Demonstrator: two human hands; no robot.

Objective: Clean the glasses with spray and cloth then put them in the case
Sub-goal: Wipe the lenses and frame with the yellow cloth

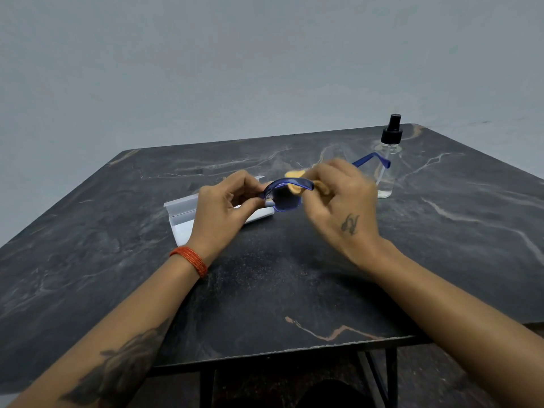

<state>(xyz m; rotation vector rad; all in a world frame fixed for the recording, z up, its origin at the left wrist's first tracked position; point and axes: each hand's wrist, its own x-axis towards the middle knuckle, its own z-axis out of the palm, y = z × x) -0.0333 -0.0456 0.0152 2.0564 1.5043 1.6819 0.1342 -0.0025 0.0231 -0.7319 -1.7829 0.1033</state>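
The left hand pinches the blue glasses above the dark surface. The right hand fingers rub a lens with the yellow cloth. Wiping looks underway. The open white case waits empty; the spray bottle stands aside.

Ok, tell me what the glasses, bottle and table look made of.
Glasses: glossy blue see-through frame, probably plastic.
Bottle: clear body that the table shows through, glass or hard plastic; black cap looks like matte plastic.
Table: dark top with pale veins, like marble or a printed laminate; thin black legs, likely metal.
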